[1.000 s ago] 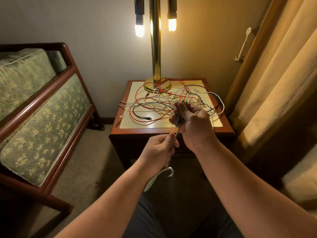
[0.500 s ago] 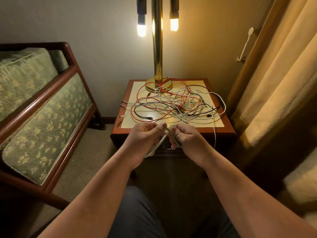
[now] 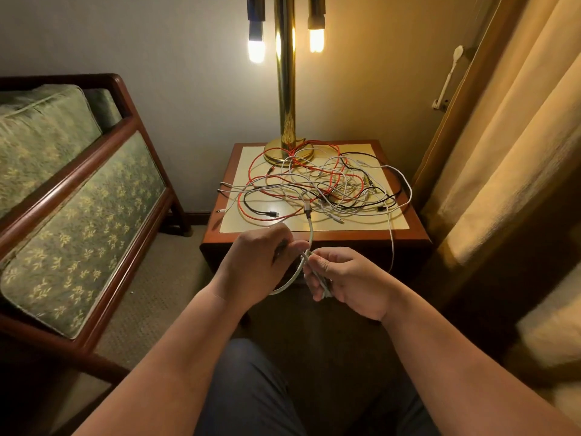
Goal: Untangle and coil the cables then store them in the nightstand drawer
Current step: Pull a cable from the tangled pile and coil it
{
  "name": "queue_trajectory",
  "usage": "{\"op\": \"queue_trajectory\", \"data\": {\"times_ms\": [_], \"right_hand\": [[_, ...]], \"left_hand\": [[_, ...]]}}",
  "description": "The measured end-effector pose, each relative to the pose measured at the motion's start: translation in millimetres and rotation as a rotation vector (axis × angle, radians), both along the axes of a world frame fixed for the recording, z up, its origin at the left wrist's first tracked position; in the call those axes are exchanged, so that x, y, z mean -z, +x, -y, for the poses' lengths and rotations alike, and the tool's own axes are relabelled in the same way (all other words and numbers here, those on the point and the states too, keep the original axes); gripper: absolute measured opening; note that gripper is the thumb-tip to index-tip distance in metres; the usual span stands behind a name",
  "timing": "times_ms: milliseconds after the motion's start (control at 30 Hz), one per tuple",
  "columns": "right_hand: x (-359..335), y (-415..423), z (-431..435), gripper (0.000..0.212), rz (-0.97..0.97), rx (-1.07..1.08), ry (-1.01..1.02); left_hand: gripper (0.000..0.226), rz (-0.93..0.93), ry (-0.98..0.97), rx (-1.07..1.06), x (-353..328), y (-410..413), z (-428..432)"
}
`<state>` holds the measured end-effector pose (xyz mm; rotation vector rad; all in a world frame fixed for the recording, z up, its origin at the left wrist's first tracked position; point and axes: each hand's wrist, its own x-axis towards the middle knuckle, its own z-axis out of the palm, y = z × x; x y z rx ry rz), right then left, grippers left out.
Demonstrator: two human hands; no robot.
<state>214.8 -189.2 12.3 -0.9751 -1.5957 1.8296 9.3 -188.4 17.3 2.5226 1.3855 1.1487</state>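
Left hand and right hand pinch the white cable between them.

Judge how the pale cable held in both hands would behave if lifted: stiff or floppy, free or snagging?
Probably floppy: the pale cable sags in a loop below the left hand and bends at the right hand. Likely light, since a pinch holds it. It might snag: its plug end lies at the edge of the tangle.
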Motion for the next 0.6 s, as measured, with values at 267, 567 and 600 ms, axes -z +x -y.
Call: {"op": "queue_trajectory", "data": {"times_ms": [267, 567, 600], "right_hand": [[-7.0, 4.3, 0.6, 0.033, -0.131, -0.002, -0.085], [-5.2, 10.4, -2.8, 0.033, -0.272, 0.22, -0.211], [-5.3, 10.6, -3.1, 0.034, -0.267, 0.23, -0.21]], "left_hand": [[0.041, 0.006, 0.123, -0.011, -0.4, -12.0, -2.9], [0.028, 1.167, -1.354, 0.063, -25.6, 0.1, 5.4], [0.028, 1.255, -1.377, 0.148, -24.0, -3.2, 4.8]]}}
